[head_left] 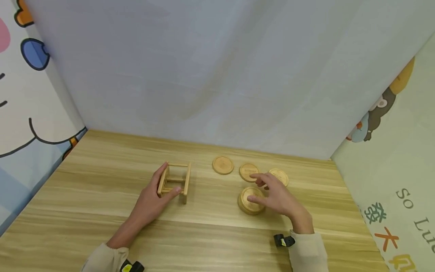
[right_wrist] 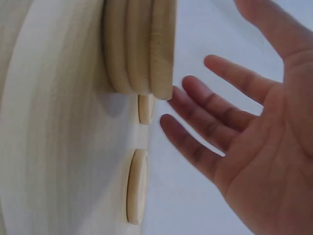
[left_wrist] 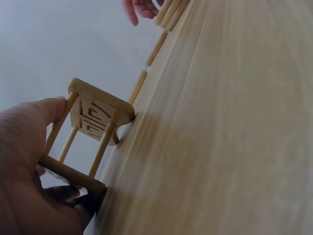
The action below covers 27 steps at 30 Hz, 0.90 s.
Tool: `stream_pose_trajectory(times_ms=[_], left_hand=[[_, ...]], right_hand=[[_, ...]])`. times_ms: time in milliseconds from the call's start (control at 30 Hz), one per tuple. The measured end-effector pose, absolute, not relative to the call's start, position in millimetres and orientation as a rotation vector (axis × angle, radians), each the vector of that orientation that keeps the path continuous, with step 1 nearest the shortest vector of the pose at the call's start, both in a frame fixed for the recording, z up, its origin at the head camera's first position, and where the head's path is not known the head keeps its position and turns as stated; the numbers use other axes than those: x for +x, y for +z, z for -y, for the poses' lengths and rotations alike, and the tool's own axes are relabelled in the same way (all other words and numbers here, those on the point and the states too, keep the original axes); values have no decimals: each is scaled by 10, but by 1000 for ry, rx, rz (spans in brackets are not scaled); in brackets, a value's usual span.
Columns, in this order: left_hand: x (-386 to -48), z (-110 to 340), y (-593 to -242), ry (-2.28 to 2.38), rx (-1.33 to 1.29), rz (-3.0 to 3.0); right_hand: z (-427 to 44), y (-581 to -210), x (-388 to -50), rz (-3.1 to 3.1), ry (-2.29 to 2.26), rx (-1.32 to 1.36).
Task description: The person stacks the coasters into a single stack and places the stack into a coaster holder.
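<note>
A small wooden coaster holder [head_left: 186, 177], two cut-out side panels joined by round dowels, stands on the table. My left hand [head_left: 151, 198] grips it from the left, thumb on a dowel and fingers behind one panel, as the left wrist view shows; nothing sits between the panels. My right hand [head_left: 280, 196] hovers over a stack of round wooden coasters [head_left: 250, 209], fingers spread and holding nothing. In the right wrist view the stack [right_wrist: 139, 46] is three coasters high, with the fingertips close beside it. Whether any finger touches it I cannot tell.
Behind the stack, single coasters lie flat in a row: a left one [head_left: 222, 165], a middle one [head_left: 249, 172], and a right one [head_left: 279, 176] partly behind my right hand. The wood-grain table [head_left: 204, 238] ends at a pale cloth backdrop [head_left: 204, 75], with printed panels at both sides.
</note>
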State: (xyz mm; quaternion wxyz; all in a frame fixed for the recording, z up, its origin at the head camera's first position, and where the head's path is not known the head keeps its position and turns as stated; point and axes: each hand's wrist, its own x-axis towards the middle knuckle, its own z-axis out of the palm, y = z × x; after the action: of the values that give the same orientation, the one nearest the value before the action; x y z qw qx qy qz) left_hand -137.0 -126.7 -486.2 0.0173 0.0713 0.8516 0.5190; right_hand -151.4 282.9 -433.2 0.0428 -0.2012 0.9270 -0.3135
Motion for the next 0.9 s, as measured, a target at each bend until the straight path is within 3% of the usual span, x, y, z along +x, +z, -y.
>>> stream_pose_trajectory(times_ms=[900], left_hand=[[-1387,1284,-4906,1623,217,-2656]], right_hand=[[-3018,-4459,-1747,-3170,-1186,-463]])
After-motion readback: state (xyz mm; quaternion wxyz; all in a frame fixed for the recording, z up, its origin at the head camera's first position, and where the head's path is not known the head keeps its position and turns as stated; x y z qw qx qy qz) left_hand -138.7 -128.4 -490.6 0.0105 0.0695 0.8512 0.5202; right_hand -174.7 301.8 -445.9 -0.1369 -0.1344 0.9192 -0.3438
